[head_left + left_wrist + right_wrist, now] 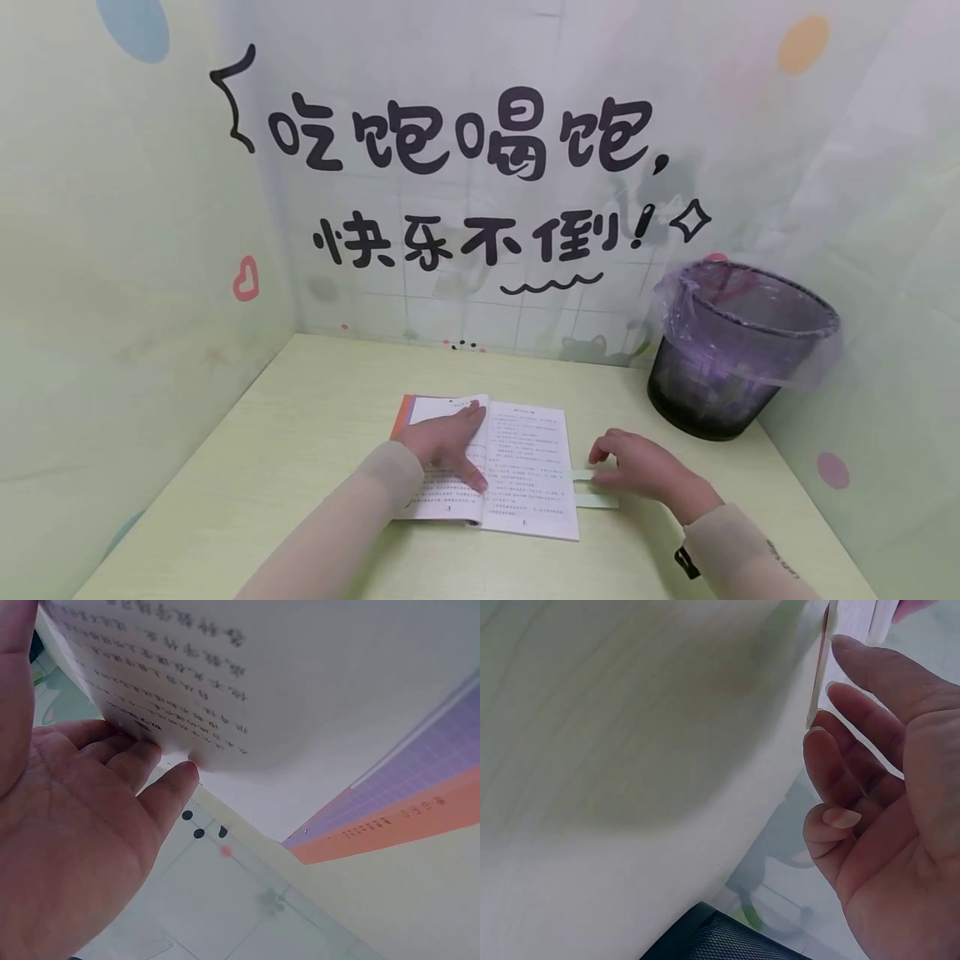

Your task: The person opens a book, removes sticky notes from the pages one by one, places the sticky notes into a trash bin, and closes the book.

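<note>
An open book (525,467) with printed pages lies on the table. My left hand (448,446) rests on its left page with the fingers spread and the thumb near the spine. In the left wrist view, the fingertips of the left hand (97,802) touch the printed page (202,690). Two pale green paper strips (597,501) stick out from the book's right edge. Over the upper strip is my right hand (645,471). In the right wrist view, the right hand (885,765) has loosely bent fingers, with a gap between thumb and index finger beside the book's edge.
A dark mesh bin (712,392) with a purple plastic liner (757,350) stands at the table's back right. The pale table (300,417) meets a printed backdrop (480,317) behind. An orange and purple cover flap (390,814) shows at the book's left edge.
</note>
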### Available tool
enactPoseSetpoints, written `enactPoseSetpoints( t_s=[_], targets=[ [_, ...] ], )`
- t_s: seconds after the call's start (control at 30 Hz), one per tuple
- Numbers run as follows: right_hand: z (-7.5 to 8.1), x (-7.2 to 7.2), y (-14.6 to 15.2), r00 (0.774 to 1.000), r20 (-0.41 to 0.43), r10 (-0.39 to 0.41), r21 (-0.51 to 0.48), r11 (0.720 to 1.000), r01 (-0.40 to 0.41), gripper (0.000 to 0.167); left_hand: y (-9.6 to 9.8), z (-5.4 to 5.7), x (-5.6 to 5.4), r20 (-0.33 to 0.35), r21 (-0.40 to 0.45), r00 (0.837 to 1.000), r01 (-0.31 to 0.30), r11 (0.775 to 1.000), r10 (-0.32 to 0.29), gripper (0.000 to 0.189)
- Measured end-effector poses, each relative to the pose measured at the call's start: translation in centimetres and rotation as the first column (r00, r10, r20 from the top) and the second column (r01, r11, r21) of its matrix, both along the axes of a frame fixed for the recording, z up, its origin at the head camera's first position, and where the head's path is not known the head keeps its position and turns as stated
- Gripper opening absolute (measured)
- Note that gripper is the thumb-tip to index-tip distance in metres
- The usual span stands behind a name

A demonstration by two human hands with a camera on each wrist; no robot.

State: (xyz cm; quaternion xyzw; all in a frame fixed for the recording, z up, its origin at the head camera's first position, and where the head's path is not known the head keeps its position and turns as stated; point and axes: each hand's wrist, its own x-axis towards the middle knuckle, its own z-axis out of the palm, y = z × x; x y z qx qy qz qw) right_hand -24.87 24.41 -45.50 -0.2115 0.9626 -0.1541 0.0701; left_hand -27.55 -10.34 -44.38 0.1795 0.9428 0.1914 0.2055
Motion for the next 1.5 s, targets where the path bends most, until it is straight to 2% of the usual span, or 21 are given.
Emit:
enactPoseSetpoints(
  t_s=[0.13, 0.33, 0.5, 0.97, 1.27, 1.5],
  targets=[
    [-0.14, 0.11, -0.09, 1.000, 0.013, -0.011, 0.003, 1.000, 0.011, 0.018, 0.03, 0.05, 0.06, 0.003, 0.006, 1.000, -0.003, 1.000, 0.003, 0.139],
    [-0.33, 0.02, 0.07, 0.999, -0.045, 0.028, 0.014, 1.000, -0.028, 0.011, 0.04, 0.06, -0.02, 0.003, 0.013, 1.000, -0.001, 1.000, 0.001, 0.139],
    [-0.52, -0.10, 0.19, 0.995, -0.085, 0.048, 0.040, 0.998, -0.045, 0.014, 0.05, 0.11, 0.09, 0.007, 0.013, 1.000, 0.001, 1.000, -0.001, 0.140],
    [-0.32, 0.33, -0.06, 0.992, -0.129, -0.016, 0.049, 0.999, 0.022, 0.020, 0.13, 0.22, 0.27, 0.010, 0.025, 1.000, -0.013, 1.000, 0.012, 0.140],
    [-0.30, 0.18, 0.30, 0.992, -0.118, -0.036, 0.059, 0.997, 0.043, 0.017, 0.07, -0.24, -0.04, 0.008, 0.014, 1.000, -0.014, 1.000, 0.014, 0.140],
    [0.37, -0.06, 0.79, 0.990, -0.137, -0.036, 0.056, 0.997, 0.044, 0.014, 0.07, -0.14, 0.10, 0.003, 0.011, 1.000, -0.011, 1.000, 0.011, 0.140]
  ],
)
